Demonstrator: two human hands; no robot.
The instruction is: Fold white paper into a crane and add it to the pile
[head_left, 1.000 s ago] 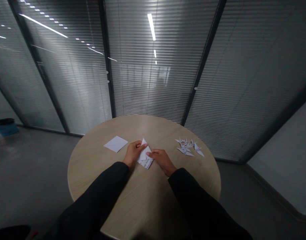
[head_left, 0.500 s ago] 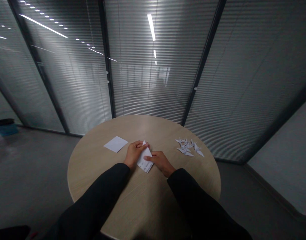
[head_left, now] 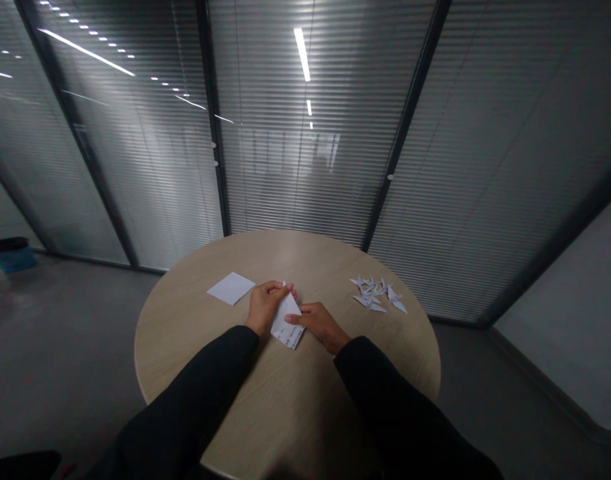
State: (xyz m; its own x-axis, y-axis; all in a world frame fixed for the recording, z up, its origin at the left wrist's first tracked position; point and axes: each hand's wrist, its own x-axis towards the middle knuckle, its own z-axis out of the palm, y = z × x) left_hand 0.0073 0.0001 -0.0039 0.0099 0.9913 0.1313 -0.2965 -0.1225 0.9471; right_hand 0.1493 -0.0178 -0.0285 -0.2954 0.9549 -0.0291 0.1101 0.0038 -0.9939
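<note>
**Remote:** I've only the head camera on this rig. What's in front of the person?

**Me:** A round wooden table [head_left: 305, 400], with a folded paper [head_left: 286, 323] near its edge, right between the two hands. It's a long, pointed shape with small print along its lower end, and its tip sticks up past the left hand.

**Remote:** How far along is the paper work?

**Me:** To the right lies a small pile of folded paper cranes [head_left: 378, 293], so those look done. To the left, a flat square sheet [head_left: 230, 288] lies unfolded, just beyond the left hand. The paper in hand looks part-folded, not yet a crane.

**Remote:** And the hands?

**Me:** Both forearms, in dark sleeves, reach in from the bottom of the view. The left hand [head_left: 264, 308] sits palm down, its fingers [head_left: 274, 289] curled narrowly over the top of the paper, holding it. The right hand [head_left: 321, 327] comes in from the other side, its fingers [head_left: 296, 319] almost straight and laid on the paper's right edge. Whether they're gripping or only pressing, I can't tell from here.
</note>
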